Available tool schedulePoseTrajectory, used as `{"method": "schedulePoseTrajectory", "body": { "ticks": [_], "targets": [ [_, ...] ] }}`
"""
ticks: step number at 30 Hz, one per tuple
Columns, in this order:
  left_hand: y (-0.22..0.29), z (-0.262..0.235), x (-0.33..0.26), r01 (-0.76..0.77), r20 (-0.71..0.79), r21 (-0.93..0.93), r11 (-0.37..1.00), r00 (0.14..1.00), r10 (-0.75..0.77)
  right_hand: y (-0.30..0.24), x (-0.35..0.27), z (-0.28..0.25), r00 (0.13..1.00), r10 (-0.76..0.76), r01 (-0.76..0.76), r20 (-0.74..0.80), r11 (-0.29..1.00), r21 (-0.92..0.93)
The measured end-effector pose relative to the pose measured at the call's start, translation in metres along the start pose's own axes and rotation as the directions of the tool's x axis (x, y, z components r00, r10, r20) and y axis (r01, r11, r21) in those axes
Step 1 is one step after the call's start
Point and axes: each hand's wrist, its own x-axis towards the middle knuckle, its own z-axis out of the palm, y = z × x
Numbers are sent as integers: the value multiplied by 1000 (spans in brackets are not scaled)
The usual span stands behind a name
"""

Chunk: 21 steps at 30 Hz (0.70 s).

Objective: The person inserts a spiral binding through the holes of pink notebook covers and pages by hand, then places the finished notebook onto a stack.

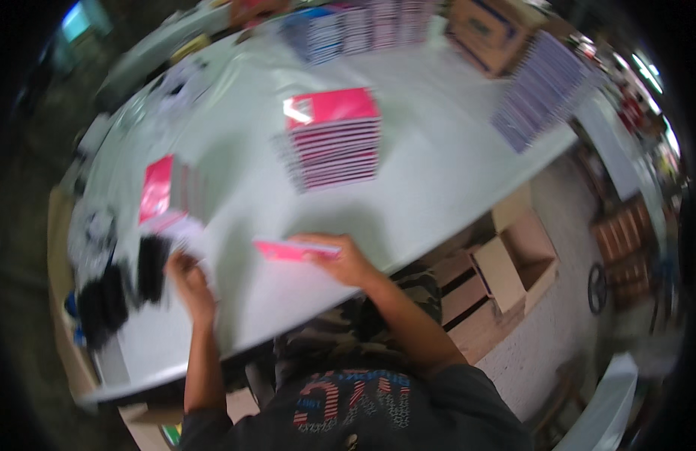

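My right hand (346, 261) grips a thin pink-covered notebook (284, 250) by its right end, held low over the near part of the table. To the left, my left hand (188, 279) is beside a bundle of black strips (152, 267). Its fingers are curled together, and blur hides what they may hold. Beyond that hand leans a short pink-covered notebook stack (160, 192) with pale page edges. A taller stack of pink notebooks (334, 139) stands at the middle of the table, farther away than my right hand.
The white-covered table (438, 173) has more notebook stacks (355, 34) at its far side. A tilted stack (543, 90) and a cardboard box (487, 34) are at the far right. More black bundles (103, 304) lie left. An open carton (517, 263) is below the right edge.
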Motion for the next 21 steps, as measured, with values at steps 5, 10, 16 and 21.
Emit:
{"method": "schedulePoseTrajectory", "body": {
  "ticks": [5, 10, 16, 21],
  "targets": [
    [71, 27, -3, -32, 610, 46, 998, 792, -2, -10, 1, 3, 994, 105, -106, -39, 994, -14],
    [69, 26, 7, 2, 635, 129, 992, 768, -84, -12, 1, 8, 990, 138, -138, -23, 990, -16],
    [64, 27, 13, 112, 669, 167, 980, 717, -196, -10, 0, 4, 991, 122, -123, -46, 992, -15],
    [70, 30, 17, 256, 701, 167, 952, 648, -298, -10, 0, 5, 993, 97, -98, -66, 995, -16]
  ]
}}
